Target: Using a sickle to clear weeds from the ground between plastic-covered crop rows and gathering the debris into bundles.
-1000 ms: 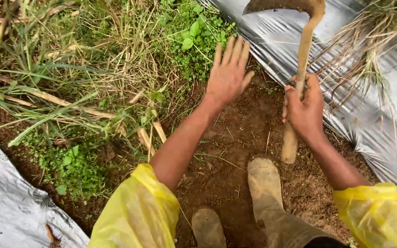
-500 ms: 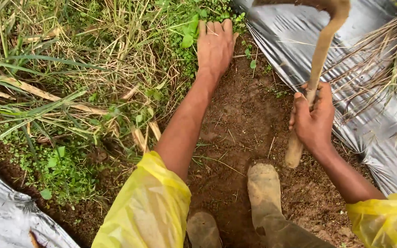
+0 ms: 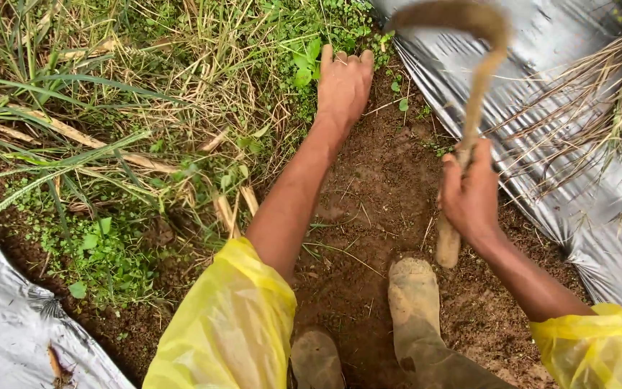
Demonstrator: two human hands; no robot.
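Two muddy boots (image 3: 412, 302) stand on the strip of bare brown soil (image 3: 368, 202), one ahead of the other, at the near edge of the view. Two yellow plastic sleeves (image 3: 232, 324) cover the person's upper arms, one on each side of the boots. Just beyond the front boot, the right hand (image 3: 469, 198) wraps its grip fully shut around the wooden handle of one hoe (image 3: 469, 94); the butt of the handle sticks out below the fist, close to that boot, and the curved, blurred blade hangs at the far end, over the sheeting. Farther from the boots, the left hand (image 3: 343, 83) lies palm down at the far end of the soil strip, fingers curled into a patch of small green weeds (image 3: 304, 61); whether its grip has closed on any stems cannot be told. Left of the boots lies a tangle of long grass (image 3: 109, 144), green and dry. Two sheets of silver plastic mulch (image 3: 563, 144) flank the soil, one to the right of the boots, one at the near left corner.
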